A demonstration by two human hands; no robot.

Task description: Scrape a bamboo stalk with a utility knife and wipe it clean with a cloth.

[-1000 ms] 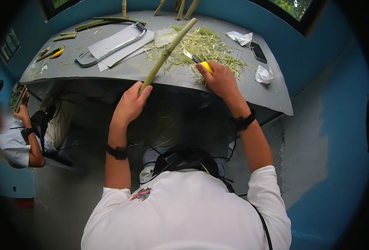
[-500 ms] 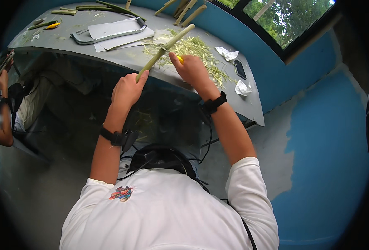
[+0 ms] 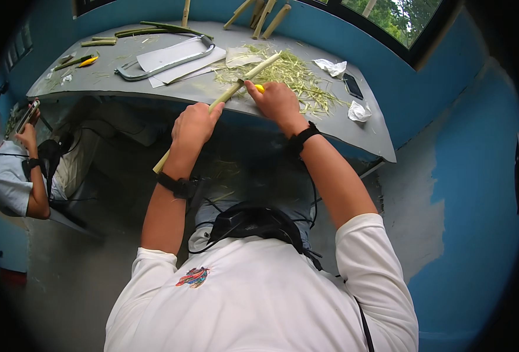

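My left hand (image 3: 193, 126) is closed around a pale green bamboo stick (image 3: 261, 67). The stick slants from beside my left wrist up over the table's front edge, its far end above a heap of shavings. In my right hand (image 3: 278, 104) is a knife with a yellow handle (image 3: 260, 88), mostly covered by the fingers. Its dark blade (image 3: 240, 82) lies across the stick, a little beyond my left hand. Pale bamboo shavings (image 3: 309, 88) spread over the table behind and right of the stick.
On the grey table (image 3: 98, 85) lie a hacksaw (image 3: 180, 63) over white paper (image 3: 158, 58), a yellow-handled tool (image 3: 88, 61), green stalks (image 3: 139, 31), crumpled tissues (image 3: 331, 68) and a phone (image 3: 353, 86). Bamboo pieces (image 3: 276, 23) stand at the back wall. A person (image 3: 16, 176) sits at left, holding a device.
The stick now lies at a flatter slant, and its near end has come into sight below my left hand. The knife blade is nearer that hand. The whole view has shifted slightly.
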